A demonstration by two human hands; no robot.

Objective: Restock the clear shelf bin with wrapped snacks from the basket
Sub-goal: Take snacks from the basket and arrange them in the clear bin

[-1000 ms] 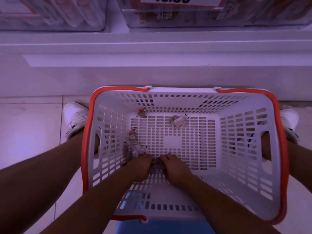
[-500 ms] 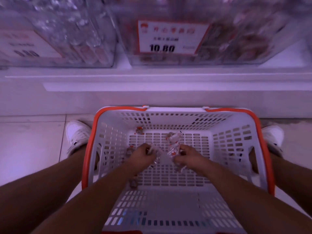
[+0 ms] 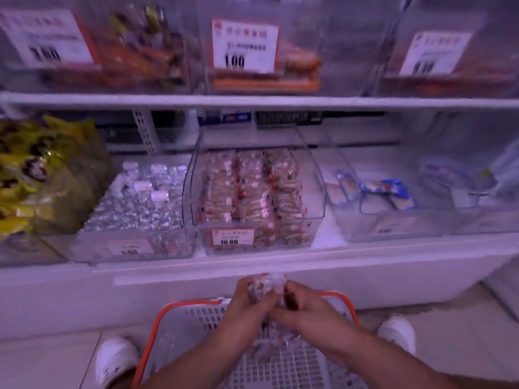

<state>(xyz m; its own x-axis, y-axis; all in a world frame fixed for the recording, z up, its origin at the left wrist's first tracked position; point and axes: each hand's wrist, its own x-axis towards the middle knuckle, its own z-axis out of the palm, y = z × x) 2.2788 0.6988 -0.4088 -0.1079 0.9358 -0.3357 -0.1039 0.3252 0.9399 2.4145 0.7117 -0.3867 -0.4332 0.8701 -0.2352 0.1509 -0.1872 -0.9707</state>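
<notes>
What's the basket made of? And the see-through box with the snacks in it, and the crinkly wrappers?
The basket looks like moulded white plastic, matte, with slotted holes and an orange rim. The clear shelf bin seems to be hard transparent plastic, glossy: you see the packets through its walls. The wrapped snacks held in both hands appear wrapped in thin clear film, shiny and crumpled, though blur hides the detail.
</notes>
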